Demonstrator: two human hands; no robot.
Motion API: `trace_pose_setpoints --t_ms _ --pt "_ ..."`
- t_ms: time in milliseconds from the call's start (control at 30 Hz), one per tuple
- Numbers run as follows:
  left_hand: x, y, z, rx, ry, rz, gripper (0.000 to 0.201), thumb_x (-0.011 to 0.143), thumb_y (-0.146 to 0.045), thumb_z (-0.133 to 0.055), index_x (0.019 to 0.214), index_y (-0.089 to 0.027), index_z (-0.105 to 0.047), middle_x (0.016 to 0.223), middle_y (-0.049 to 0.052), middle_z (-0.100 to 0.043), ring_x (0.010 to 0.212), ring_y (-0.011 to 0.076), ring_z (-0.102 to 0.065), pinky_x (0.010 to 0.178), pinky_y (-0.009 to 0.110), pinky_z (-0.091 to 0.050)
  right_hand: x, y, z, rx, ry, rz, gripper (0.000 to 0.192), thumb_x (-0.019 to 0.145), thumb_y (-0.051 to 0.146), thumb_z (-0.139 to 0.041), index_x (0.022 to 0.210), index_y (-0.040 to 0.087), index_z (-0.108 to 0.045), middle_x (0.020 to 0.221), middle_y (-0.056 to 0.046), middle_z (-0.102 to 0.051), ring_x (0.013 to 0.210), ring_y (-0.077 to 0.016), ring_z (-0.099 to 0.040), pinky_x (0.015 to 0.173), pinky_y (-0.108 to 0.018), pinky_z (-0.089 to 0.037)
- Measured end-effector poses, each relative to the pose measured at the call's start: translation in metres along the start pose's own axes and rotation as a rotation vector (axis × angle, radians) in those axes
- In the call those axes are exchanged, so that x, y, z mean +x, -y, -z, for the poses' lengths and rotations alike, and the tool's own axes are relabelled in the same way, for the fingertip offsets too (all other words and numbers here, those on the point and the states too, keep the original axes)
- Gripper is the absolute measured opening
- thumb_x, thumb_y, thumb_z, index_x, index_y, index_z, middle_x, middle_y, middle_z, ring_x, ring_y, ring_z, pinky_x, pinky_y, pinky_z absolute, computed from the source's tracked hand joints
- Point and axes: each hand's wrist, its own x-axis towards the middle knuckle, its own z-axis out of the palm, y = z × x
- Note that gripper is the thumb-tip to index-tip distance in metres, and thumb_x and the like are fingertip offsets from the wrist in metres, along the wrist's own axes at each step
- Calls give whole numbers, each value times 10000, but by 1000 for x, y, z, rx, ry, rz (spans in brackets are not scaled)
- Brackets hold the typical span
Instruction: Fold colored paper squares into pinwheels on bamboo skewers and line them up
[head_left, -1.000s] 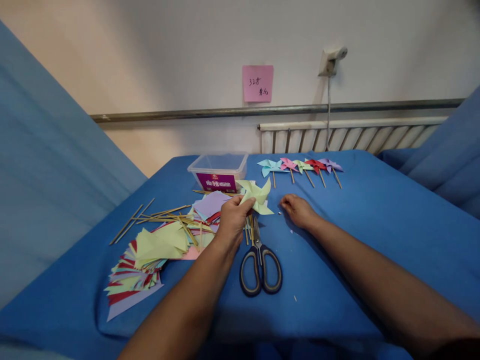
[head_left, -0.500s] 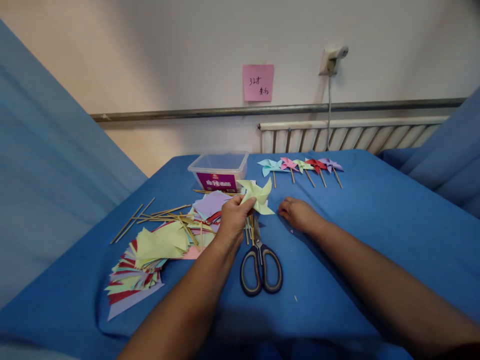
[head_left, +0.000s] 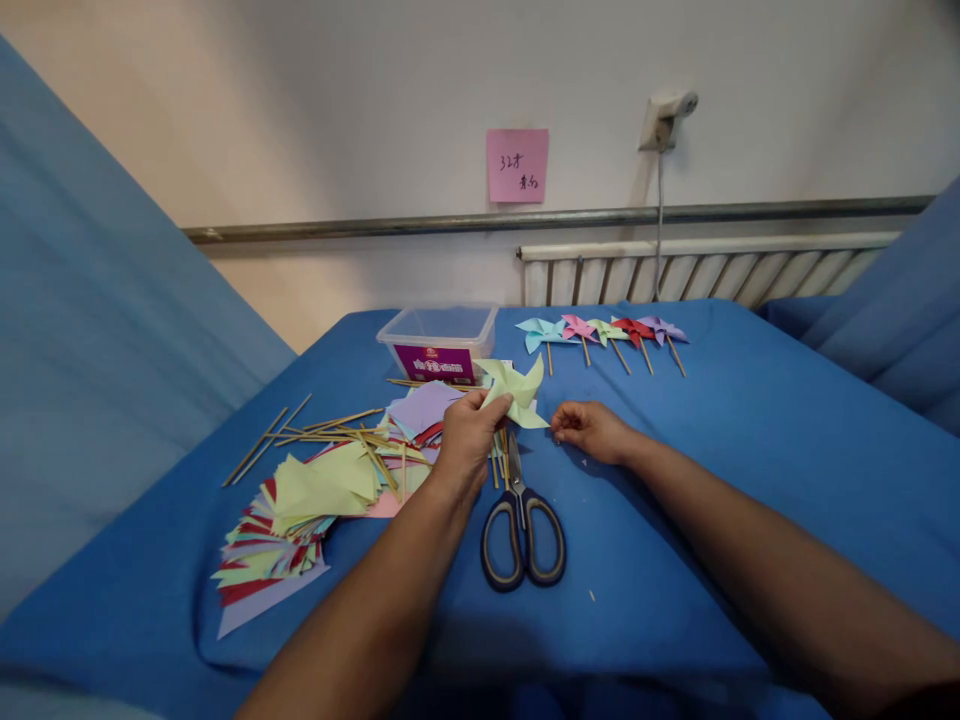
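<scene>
My left hand (head_left: 466,440) grips a pale yellow-green folded paper pinwheel (head_left: 516,388) and holds it just above the blue cloth (head_left: 750,440). My right hand (head_left: 594,430) hovers low over the cloth just right of the pinwheel. Its fingertips are pinched together beside the lower right blade, and whether anything tiny sits between them cannot be made out. Scissors (head_left: 523,520) with dark handles lie shut below both hands, blades pointing at the pinwheel.
A stack of coloured paper squares (head_left: 300,510) and loose wooden sticks (head_left: 322,430) lie at the left. A clear plastic box (head_left: 439,342) stands behind. Several finished pinwheels (head_left: 600,332) on sticks lie in a row at the back. A radiator (head_left: 697,270) runs along the wall.
My right hand has slid left along the cloth toward the pinwheel and pinched its fingertips together. My left hand and the pinwheel have barely moved.
</scene>
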Motion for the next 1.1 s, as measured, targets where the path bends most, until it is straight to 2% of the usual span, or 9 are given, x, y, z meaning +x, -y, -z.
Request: trace_pose_setpoints --t_ms 233,433,567,700,933,1100 --pt "1 1 1 14 -5 4 345 529 -318 -820 791 -119 -713 742 61 -703 637 169 -628 644 288 -479 3 -10 7 -153 -47 26 113 755 114 -577 817 191 -630 735 12 -648 645 -122 -568 611 -219 -434" --pt "-1 -1 0 15 -16 7 345 517 -316 -824 779 -122 -712 739 62 -705 641 176 -631 650 294 -482 -5 5 12 -384 -149 57 70 790 146 -570 794 186 -628 743 -10 -647 655 -133 -568 614 -231 -401" --pt "-1 -2 0 3 -12 9 342 517 -312 -824 778 -121 -712 733 58 -705 629 168 -626 646 290 -480 -15 20 12 -442 -96 27 35 793 194 -606 813 198 -635 706 -5 -658 609 -133 -555 556 -231 -346" --pt "0 0 1 6 2 9 353 520 -306 -819 799 -117 -715 749 61 -711 634 163 -625 648 282 -480 -21 35 10 -612 -27 -24 107 798 150 -560 782 201 -653 698 -13 -675 611 -134 -556 576 -244 -326" --pt "1 3 2 12 10 17 368 531 -318 -815 821 -114 -719 744 66 -713 642 176 -636 650 291 -485 -26 53 5 -944 8 -115 255 910 219 -432 912 176 -683 959 -97 -706 836 -199 -641 663 -274 -365" --pt "1 4 3 22 22 4 340 557 -320 -802 814 -112 -721 733 73 -712 637 185 -641 634 294 -482 -29 56 -3 -1067 -20 -137 285 927 200 -398 954 147 -676 951 -129 -698 831 -240 -664 629 -298 -392"
